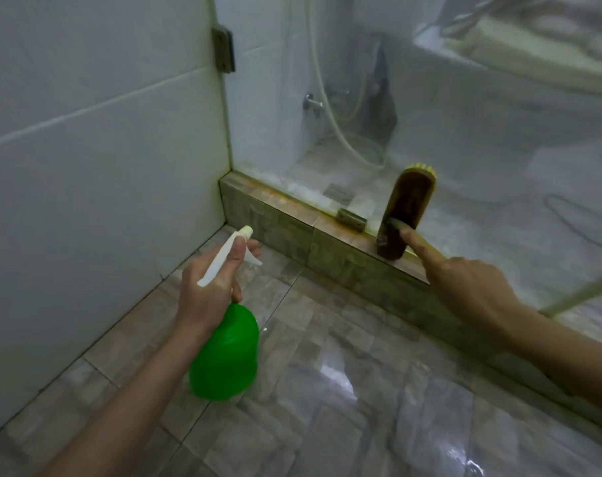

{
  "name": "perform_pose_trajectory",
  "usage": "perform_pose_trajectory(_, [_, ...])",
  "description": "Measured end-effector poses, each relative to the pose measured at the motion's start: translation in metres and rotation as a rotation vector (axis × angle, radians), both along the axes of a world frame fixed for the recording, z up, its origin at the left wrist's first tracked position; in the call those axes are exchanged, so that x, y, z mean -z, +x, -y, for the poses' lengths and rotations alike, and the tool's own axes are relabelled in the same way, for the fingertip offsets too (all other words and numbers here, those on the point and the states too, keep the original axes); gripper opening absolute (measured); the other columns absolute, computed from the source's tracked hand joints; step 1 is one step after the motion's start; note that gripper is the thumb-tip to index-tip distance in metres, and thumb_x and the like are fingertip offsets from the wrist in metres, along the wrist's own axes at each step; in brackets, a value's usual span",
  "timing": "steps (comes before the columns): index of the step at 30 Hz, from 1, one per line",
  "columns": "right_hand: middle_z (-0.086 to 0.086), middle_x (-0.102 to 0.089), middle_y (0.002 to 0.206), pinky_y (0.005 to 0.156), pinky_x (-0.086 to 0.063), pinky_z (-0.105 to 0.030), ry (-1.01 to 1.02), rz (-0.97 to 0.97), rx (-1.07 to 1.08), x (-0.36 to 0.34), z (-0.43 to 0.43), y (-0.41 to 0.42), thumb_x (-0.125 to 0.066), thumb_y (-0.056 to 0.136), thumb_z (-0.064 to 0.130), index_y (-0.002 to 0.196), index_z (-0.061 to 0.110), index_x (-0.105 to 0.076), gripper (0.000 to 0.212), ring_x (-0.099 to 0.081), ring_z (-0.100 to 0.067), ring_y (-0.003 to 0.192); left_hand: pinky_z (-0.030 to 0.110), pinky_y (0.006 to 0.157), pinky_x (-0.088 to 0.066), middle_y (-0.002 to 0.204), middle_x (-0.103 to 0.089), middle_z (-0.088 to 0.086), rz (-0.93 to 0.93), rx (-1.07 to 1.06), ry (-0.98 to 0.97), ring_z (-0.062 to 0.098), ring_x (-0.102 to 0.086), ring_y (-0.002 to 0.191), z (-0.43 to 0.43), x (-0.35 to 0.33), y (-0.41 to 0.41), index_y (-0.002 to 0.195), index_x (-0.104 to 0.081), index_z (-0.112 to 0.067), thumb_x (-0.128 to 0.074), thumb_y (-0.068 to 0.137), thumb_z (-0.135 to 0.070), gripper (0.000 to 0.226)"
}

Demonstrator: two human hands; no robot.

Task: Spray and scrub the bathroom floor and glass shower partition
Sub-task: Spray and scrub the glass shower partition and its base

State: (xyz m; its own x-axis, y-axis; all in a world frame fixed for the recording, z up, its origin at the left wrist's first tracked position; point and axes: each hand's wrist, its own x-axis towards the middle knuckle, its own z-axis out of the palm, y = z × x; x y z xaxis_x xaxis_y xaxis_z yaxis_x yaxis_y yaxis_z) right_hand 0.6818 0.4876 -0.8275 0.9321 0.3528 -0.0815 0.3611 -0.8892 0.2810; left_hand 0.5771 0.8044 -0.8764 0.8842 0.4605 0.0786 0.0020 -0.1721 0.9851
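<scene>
Two hands busy | bottle (pixel 227 359) gripped at the neck by left hand (pixel 210 287), above floor (pixel 327 390) near kerb's (pixel 275 215) left corner; light, slick when wet | brush (pixel 408 215) stood on kerb edge against glass (pixel 465 132); stiff, best taken low on its handle, which is apparently gripped by right hand (pixel 465 287), forefinger laid along it

Left hand (pixel 210 284) grips green spray bottle (pixel 225 359) at seven o'clock; right hand (pixel 472 287) holds scrub brush (pixel 408 215) against glass partition (pixel 430 108) at two o'clock.
</scene>
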Motion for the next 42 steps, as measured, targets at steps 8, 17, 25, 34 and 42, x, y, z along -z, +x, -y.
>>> perform_pose_trajectory(8, [-0.003,-0.045,0.064,0.044,-0.035,-0.032,0.131,0.079,-0.127,0.026,-0.007,0.013,-0.044,0.094,0.009,0.143,0.048,0.024,0.092,-0.041,-0.022,0.046,0.026,0.05,-0.044,0.094,-0.079,0.002,-0.037,0.151,-0.004,0.015,-0.051,0.041,0.051,-0.005,0.002,0.092,-0.077,-0.035,-0.049,0.088,-0.069,0.044])
perform_pose_trajectory(17, [-0.008,-0.06,0.084,0.055,-0.05,-0.037,0.252,0.045,0.157,0.029,0.13,-0.07,-0.044,0.098,0.011,0.135,0.059,0.029,0.095,-0.064,-0.028,0.065,0.025,0.046,-0.04,0.099,-0.079,-0.003,0.003,0.242,-0.045,0.014,-0.049,0.039,0.094,-0.03,0.014,0.096,-0.077,-0.028,-0.047,0.093,-0.059,0.043])
perform_pose_trajectory(25, [-0.003,-0.055,0.07,0.044,-0.039,-0.034,0.215,0.134,-0.011,0.044,0.084,-0.024,-0.046,0.094,0.006,0.145,0.049,0.019,0.093,-0.048,-0.023,0.048,0.022,0.043,-0.042,0.106,-0.078,-0.004,0.009,0.272,-0.029,0.012,-0.049,0.04,0.116,-0.023,0.014,0.105,-0.075,-0.032,-0.047,0.098,-0.054,0.036])
perform_pose_trajectory(34, [-0.011,-0.065,0.075,0.04,-0.034,-0.03,0.604,0.28,0.02,0.071,0.11,-0.047,-0.04,0.1,0.028,0.151,0.046,-0.005,0.064,-0.055,-0.027,0.048,0.019,0.041,-0.041,0.102,-0.079,-0.001,0.065,0.203,-0.093,0.012,-0.044,0.04,0.101,-0.044,0.003,0.101,-0.074,-0.031,-0.048,0.095,-0.051,0.033])
perform_pose_trajectory(42, [-0.004,-0.046,0.056,0.039,-0.031,-0.031,0.665,0.38,-0.136,0.022,0.027,0.007,-0.041,0.1,0.024,0.152,0.039,-0.012,0.062,-0.041,-0.023,0.04,0.021,0.043,-0.042,0.098,-0.079,-0.005,0.093,0.153,-0.074,0.011,-0.046,0.038,0.089,-0.067,-0.009,0.081,-0.078,-0.048,-0.047,0.097,-0.054,0.035])
